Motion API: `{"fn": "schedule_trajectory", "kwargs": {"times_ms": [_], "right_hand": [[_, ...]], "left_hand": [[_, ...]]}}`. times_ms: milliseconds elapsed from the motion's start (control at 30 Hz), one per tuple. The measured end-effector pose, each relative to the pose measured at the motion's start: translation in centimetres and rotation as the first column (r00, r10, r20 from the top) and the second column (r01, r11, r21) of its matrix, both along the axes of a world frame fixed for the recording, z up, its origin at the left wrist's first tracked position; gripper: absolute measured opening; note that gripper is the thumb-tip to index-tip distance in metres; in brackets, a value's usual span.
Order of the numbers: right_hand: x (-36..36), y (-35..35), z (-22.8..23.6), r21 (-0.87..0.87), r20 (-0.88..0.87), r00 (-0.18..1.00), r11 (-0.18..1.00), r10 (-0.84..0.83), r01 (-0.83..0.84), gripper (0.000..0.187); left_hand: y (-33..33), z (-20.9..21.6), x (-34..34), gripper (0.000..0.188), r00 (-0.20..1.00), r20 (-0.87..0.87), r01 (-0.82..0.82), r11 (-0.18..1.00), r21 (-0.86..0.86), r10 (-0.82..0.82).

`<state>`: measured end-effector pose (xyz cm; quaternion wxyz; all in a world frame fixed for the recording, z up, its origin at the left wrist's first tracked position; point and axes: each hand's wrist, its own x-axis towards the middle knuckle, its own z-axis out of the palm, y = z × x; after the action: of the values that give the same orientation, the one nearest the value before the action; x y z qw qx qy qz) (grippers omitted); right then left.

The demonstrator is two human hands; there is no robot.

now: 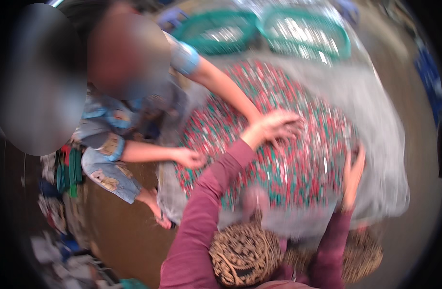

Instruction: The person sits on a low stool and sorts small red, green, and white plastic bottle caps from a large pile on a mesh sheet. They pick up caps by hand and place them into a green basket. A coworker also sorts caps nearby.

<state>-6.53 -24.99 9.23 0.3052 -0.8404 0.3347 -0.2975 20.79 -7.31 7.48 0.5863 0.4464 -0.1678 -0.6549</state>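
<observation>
A broad heap of small, thin red, green and white pieces (298,159) lies in front of me; motion blur hides what kind they are. My left hand (275,127) is over the middle of the heap, fingers apart, and I see nothing held in it. At the heap's right edge my right hand (354,174) rests open, fingers stretched and thumb apart. A co-worker's forearm (230,91) reaches in from the upper left and meets my left hand in the picture, so that person's hand there is hidden. The co-worker's other hand (191,158) is closed near the heap's left edge.
Under the heap spreads a translucent plastic sheet (382,159). Two green baskets (348,45) with whitish pieces stand at the far side. The co-worker sits at the left, knee (108,176) near the sheet. My patterned brown-and-black knee (245,253) is at the near edge. Piled cloth lies far left.
</observation>
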Motion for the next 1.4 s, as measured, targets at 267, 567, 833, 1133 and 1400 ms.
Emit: {"fn": "schedule_trajectory", "kwargs": {"times_ms": [267,567,833,1133,1400], "right_hand": [[-7.5,-11.5,-5.2,0.622,-0.390,0.908,0.771,0.155,0.136,0.017],[-2.1,-2.1,-15.6,-0.038,-0.310,0.941,0.987,0.135,-0.154,0.021],[-0.8,-0.3,-14.6,-0.082,-0.335,0.928,0.976,0.165,-0.203,0.023],[-1.0,2.5,-13.9,-0.081,-0.438,0.884,0.972,0.163,-0.219,0.018],[1.0,2.1,-10.7,0.176,-0.187,0.942,0.953,0.279,-0.247,0.047]], "left_hand": [[-0.5,5.1,-4.7,0.032,0.930,0.362,0.056,0.998,0.007,-0.055],[4.7,1.8,-8.3,0.027,0.863,0.505,0.007,1.000,0.023,-0.018],[5.7,-2.8,-12.4,0.026,0.641,0.695,0.313,0.938,0.151,-0.326],[3.7,-2.1,-13.4,0.028,0.555,0.774,0.332,0.934,0.131,-0.305],[3.4,-2.8,-13.5,0.039,0.735,0.667,0.049,0.990,0.131,-0.124]]}}
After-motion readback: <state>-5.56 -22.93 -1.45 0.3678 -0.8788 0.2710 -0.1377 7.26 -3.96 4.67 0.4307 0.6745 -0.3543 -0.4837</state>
